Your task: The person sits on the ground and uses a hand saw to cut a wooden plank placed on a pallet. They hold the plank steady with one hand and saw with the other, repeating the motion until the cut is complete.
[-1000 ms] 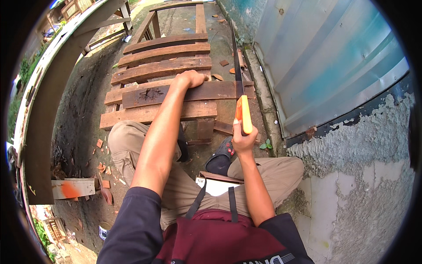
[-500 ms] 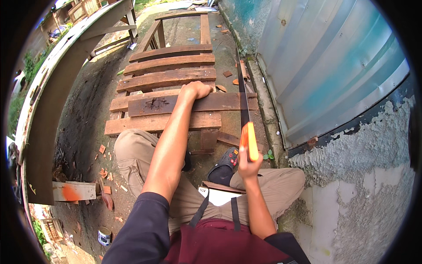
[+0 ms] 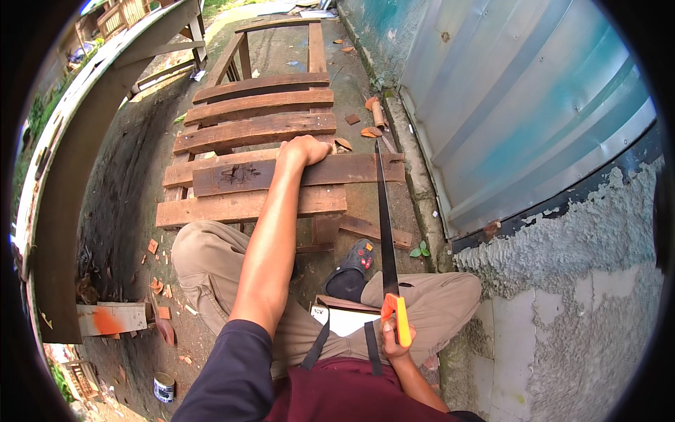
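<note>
My right hand (image 3: 396, 349) grips the saw (image 3: 387, 239), blade across the dark board's (image 3: 348, 169) overhanging right end. Left hand (image 3: 305, 150) bears on that board atop the slatted frame (image 3: 260, 129); fingers hidden, can't tell grip. I'd pin it hard, blade square, strokes long, light.

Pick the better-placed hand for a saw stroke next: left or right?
Right, I'd say. The right hand grips the saw, its blade's far end lined up across the dark plank near the right end. The left hand rests at the plank, seemingly steadying it.
</note>
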